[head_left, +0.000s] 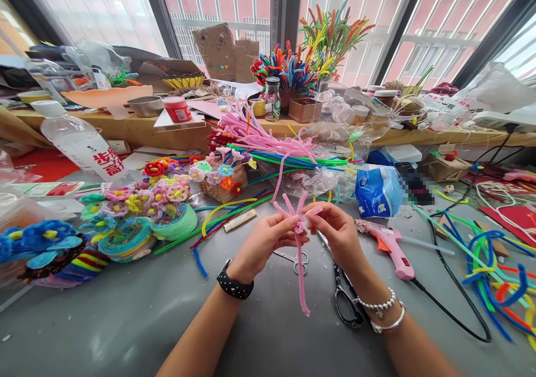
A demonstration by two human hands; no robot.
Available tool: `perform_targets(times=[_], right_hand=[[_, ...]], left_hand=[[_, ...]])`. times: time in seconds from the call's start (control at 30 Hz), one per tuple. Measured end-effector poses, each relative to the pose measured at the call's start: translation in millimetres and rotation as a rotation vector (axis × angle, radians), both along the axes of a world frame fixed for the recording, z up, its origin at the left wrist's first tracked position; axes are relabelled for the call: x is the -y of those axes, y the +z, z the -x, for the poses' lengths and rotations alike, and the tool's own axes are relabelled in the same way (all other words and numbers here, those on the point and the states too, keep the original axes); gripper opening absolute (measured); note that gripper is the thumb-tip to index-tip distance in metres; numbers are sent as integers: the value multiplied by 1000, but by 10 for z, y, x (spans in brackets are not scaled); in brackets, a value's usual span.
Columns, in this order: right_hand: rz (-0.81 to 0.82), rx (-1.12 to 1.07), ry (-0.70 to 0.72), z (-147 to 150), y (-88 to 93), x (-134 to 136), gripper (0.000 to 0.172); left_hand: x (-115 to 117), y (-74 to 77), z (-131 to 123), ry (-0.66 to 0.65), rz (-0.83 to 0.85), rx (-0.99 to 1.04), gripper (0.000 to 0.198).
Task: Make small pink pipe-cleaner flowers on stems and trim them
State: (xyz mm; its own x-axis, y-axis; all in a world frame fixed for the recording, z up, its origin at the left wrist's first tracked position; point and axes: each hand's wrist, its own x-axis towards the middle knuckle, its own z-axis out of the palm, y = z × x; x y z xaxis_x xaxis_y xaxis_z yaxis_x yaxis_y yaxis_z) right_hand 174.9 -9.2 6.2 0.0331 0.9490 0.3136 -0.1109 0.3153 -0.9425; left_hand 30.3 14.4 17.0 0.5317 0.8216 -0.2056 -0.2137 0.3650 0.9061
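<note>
While both hands meet over the grey table (176, 315), the things about them run from left to right. Well to the left of the left hand (266, 240) sit blue fuzzy flowers (46, 234), then a turquoise coiled pot (178, 223) topped with more blooms; a pale labelled stick (240, 220) lies just beyond its wrist. That hand is nearly closed, thumb and fingers pinching a pink pipe-cleaner piece (298, 225) at its bunched middle, between the two hands. Below the pinch, small scissors (299, 262) lie on the table behind the hanging strand. The right hand (339, 232) is also drawn into a pinch, its fingertips on a short strand at the bunch's right side. Black-handled scissors (347, 307) lie partly beneath its forearm, and a pink glue gun (393, 248) rests just to its right, with loose coloured pipe cleaners (486, 254) farther out.

If the left pinch slackens while the right fingers pull, the bunch could probably loosen or twist askew; a hard tug might kink the soft wire. The piece's long axis runs roughly up and down the view: short ends fan away above the left hand, and one long tail drops toward the person, its tip veering slightly right.
</note>
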Motion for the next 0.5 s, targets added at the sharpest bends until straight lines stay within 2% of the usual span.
perform_targets(times=[0.1,0.23,0.37,0.5], right_hand=[[-16,4,-29,4,-8,-4,6],[-76,130,-127,6,5,1,7],[-40,117,-5,18,29,24,7],[20,56,32,24,15,19,6]], left_hand=[[5,7,-5,-6,-16,-19,25],[-9,-5,-7,50,-11,-56,26],[-3,-10,-14,51,-50,-85,27],[30,11,-27,-15,-176,-135,26]])
